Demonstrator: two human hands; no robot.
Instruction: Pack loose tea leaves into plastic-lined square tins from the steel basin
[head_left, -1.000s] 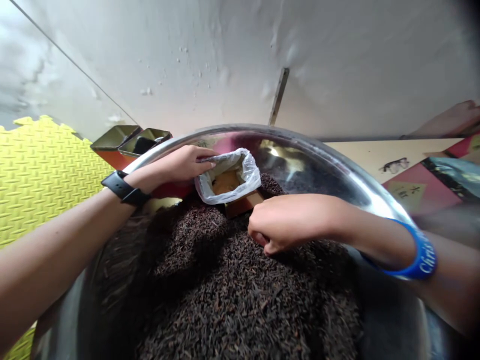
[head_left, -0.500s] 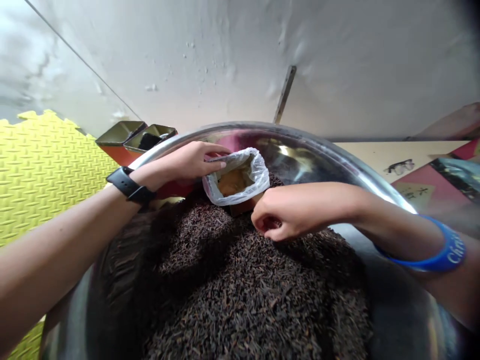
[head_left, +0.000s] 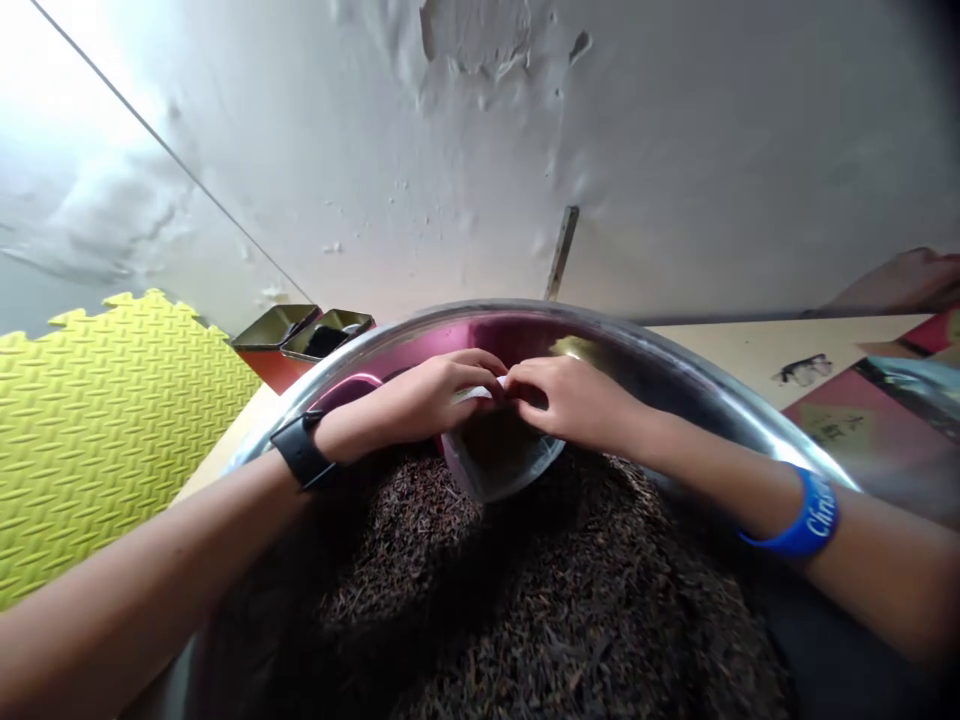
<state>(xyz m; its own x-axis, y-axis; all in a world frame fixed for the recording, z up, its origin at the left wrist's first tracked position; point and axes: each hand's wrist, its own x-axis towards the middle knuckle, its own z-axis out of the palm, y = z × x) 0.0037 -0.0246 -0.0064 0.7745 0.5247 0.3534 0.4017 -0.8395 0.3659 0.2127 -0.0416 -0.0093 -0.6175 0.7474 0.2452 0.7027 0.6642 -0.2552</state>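
Observation:
A clear plastic bag (head_left: 517, 488) with an open mouth stands among dark loose tea leaves (head_left: 585, 620) in a big shiny metal basin (head_left: 720, 385). At the bag's far edge, my left hand (head_left: 442, 395) has its thumb and fingers closed on the plastic. My right hand (head_left: 574, 400) meets it there, pinching the same rim, and the fingertips of both hands nearly touch. The bag's inside looks dark brown. What surrounds its lower part is hidden by shadow and leaves.
Two open red tins (head_left: 274, 330) stand beyond the basin at left, near a yellow foam mat (head_left: 127, 430). At right, glasses (head_left: 804, 370) and a pinkish-red printed package (head_left: 840, 415) lie on the pale table (head_left: 720, 345). Another person's hand (head_left: 900, 285) shows at far right.
My right hand has risen from beside the bag, near the leaves, to its far rim. My left hand has shifted right along the rim. The view has tilted upward.

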